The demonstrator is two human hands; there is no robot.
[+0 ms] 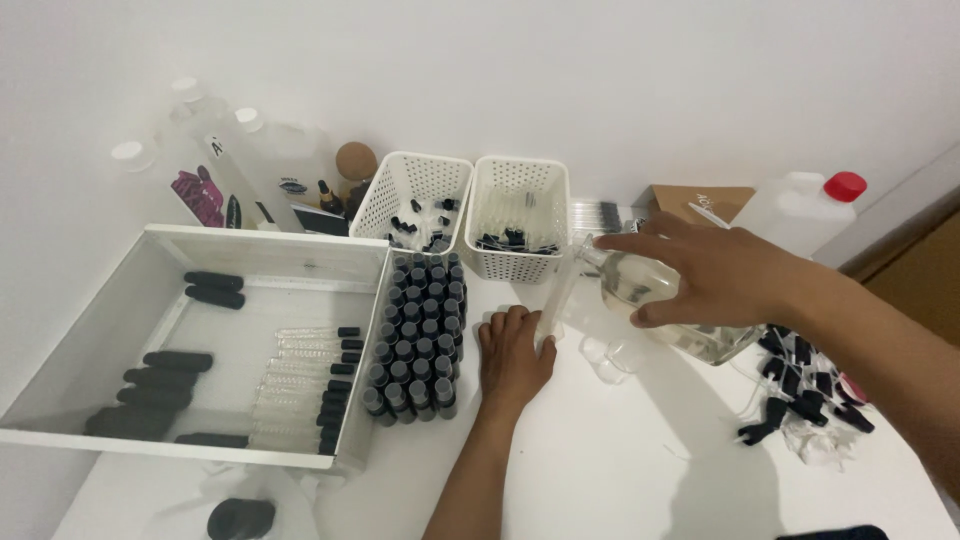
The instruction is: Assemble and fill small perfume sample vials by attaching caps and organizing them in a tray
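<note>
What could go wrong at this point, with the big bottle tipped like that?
1. The right hand tilts a large clear bottle of liquid toward a thin clear tube held by the left hand; the narrow opening could be missed, spilling on the white table.
2. The block of small dark bottles stands right beside the left hand, so a nudge might topple some.

A white tray (120, 300) lies at nine o'clock and holds black tubes (165, 385) and clear droppers (305, 375). Just beside it stand rows of small black-capped bottles (415, 335). Two white baskets (465, 215) stand at twelve o'clock. A white jug with a red cap (805, 205) stands at two o'clock.
</note>
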